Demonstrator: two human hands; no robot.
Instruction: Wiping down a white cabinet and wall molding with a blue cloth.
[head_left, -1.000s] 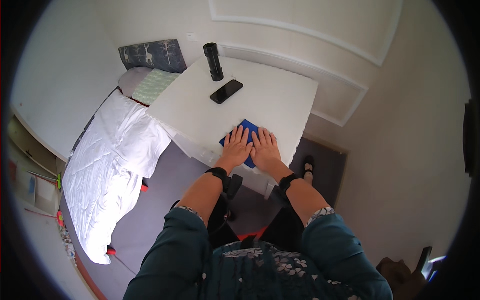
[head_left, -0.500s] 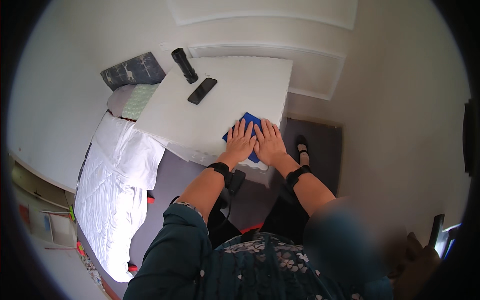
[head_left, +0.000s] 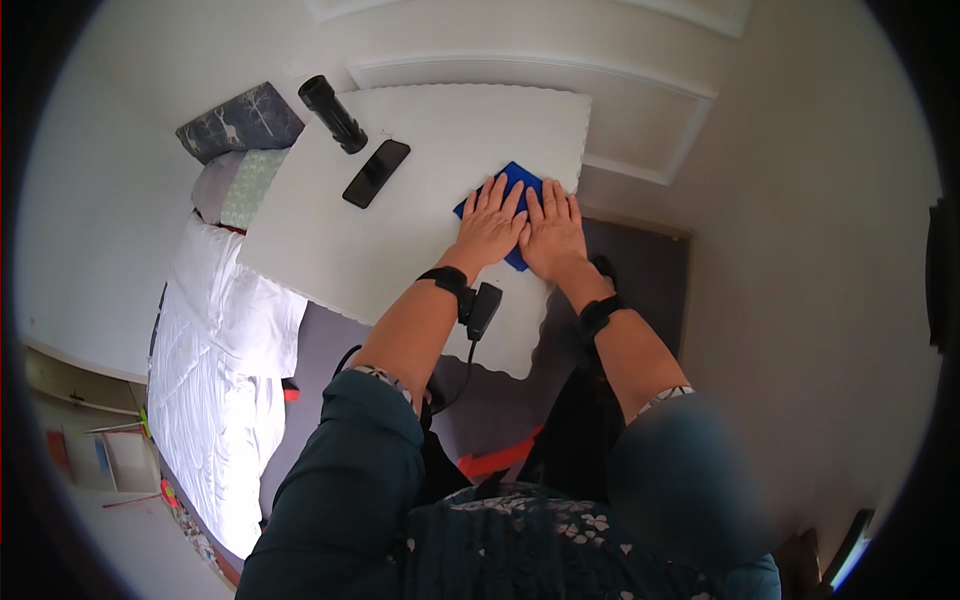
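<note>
A folded blue cloth (head_left: pixel 516 180) lies flat on the white table (head_left: pixel 400 260), near its right edge. Both my hands press down on it side by side, fingers stretched out. My left hand (head_left: pixel 490 230) covers the cloth's left part, and my right hand (head_left: pixel 552 232) covers its right part, with the thumbs close together. Much of the cloth is hidden under the palms. Black straps circle both wrists, and a small black box (head_left: pixel 484 310) with a cable hangs beside the left one.
A black phone (head_left: pixel 377 173) and a black cylinder (head_left: pixel 333 114) lie at the table's far left. Left of the table is a bed with a white quilt (head_left: pixel 215 390) and a green pillow (head_left: pixel 252 188). A panelled wall (head_left: pixel 540 75) stands behind, and grey floor (head_left: pixel 640 280) shows at right.
Both hands and the cloth beneath them have moved farther up the table, away from its near edge. The view has shifted, and more of the near tabletop shows.
</note>
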